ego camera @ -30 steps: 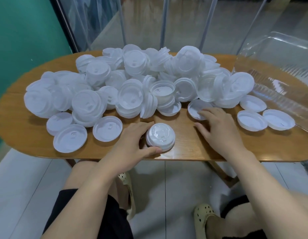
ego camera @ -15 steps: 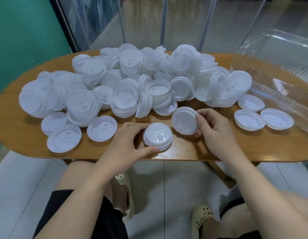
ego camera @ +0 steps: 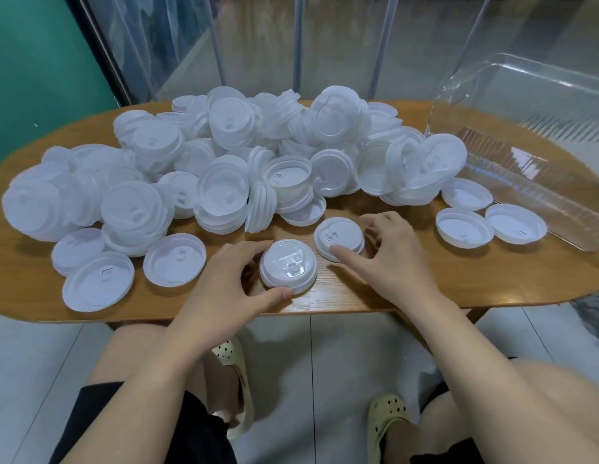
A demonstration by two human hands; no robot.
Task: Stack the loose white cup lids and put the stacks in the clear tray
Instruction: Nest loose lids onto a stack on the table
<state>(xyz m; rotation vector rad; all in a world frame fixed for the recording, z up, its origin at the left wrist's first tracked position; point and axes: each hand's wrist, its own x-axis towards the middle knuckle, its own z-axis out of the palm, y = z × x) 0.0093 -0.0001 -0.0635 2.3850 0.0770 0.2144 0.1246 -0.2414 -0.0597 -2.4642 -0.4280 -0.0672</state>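
Two curled hands: left hand (ego camera: pixel 224 283) round lid stack (ego camera: pixel 287 266), right hand (ego camera: pixel 392 259) on single lid (ego camera: pixel 338 237)

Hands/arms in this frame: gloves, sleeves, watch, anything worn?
Nothing worn. The left hand and right hand are bare, with no gloves, rings or watch visible. Both forearms are bare up to the frame edge; no sleeves show.

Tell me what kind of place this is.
Probably a café back room or a home workspace; it's hard to be sure. A wooden table holds a pile of white cup lids beside a clear tray, with glass partitions behind.
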